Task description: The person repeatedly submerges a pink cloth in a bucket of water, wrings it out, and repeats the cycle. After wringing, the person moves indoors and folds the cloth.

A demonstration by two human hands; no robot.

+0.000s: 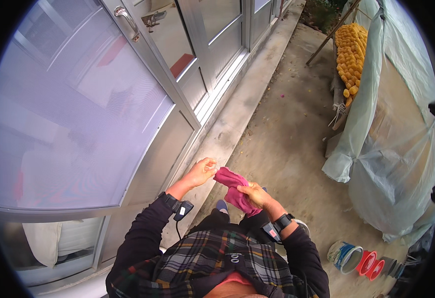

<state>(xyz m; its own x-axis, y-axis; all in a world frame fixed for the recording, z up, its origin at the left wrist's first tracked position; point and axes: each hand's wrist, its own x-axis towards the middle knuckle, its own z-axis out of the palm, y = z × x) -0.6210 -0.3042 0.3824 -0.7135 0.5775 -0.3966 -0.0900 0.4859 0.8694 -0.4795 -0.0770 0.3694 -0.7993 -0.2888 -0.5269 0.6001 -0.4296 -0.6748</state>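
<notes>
My right hand [255, 194] grips a crumpled magenta cloth [236, 184] near its middle, thumb on top. One end of the cloth sticks out to the left, and the rest hangs below the hand. Beside that left end is my left hand [202, 173], fingers curved and apart, with nothing visible inside it. Its thumb tip is right at the cloth's edge; I cannot tell whether they touch. Each wrist wears a black strap with a small device, the left device [183, 210] trailing a cable.
To my left stands a metal-framed mesh door [90, 111] with a metal handle [127, 23]. A concrete ledge [236, 115] runs along the wall. At right, plastic sheeting [389, 178] drapes over a stack of corn cobs [351, 56]. A paint bucket [346, 257] and red containers [367, 263] lie behind.
</notes>
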